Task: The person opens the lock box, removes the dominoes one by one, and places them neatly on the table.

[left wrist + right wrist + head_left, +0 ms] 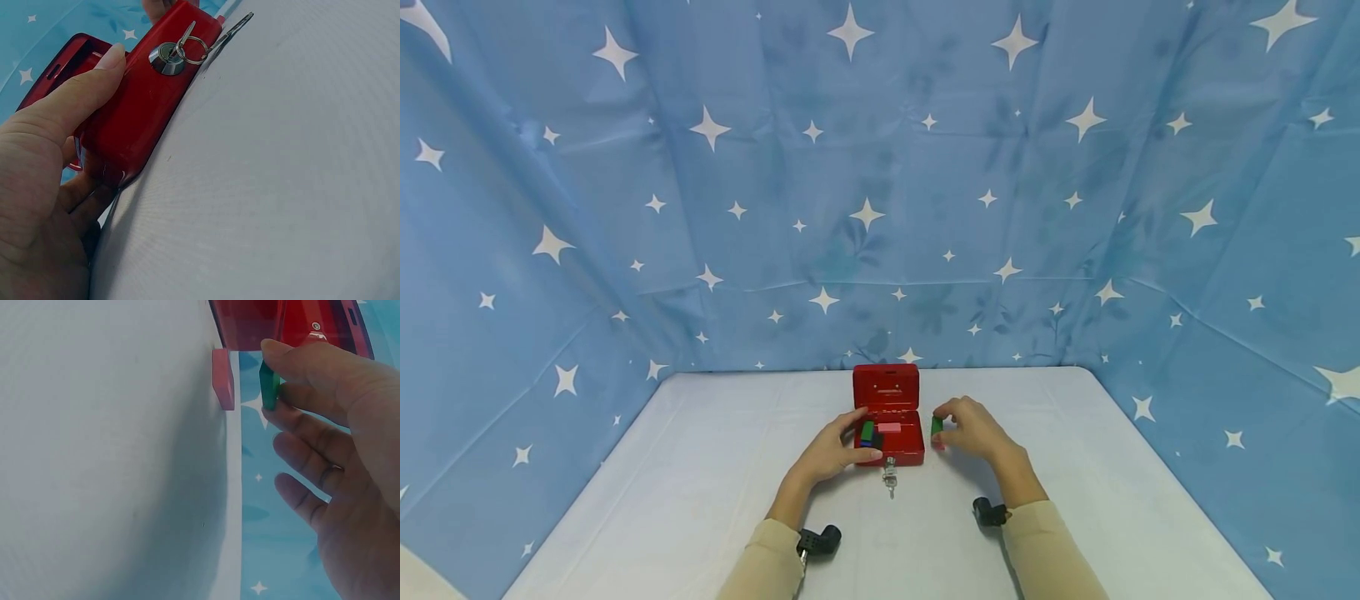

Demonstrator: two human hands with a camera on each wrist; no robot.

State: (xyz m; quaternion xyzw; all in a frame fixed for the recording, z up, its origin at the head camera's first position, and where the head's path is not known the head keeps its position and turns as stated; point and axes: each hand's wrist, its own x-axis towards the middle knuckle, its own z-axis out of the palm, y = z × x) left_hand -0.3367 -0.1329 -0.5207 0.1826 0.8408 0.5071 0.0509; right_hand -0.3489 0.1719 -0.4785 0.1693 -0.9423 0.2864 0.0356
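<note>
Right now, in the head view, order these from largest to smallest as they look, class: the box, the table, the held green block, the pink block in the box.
1. Table
2. Box
3. Held green block and pink block: too alike to rank

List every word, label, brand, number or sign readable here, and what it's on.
No readable text.
Red cash box: no lettering on visible faces.
Lock and keys: any engraving is too small to read.
Green block in the right hand: no visible marks.
Blue backdrop: printed stars, no writing.
</note>
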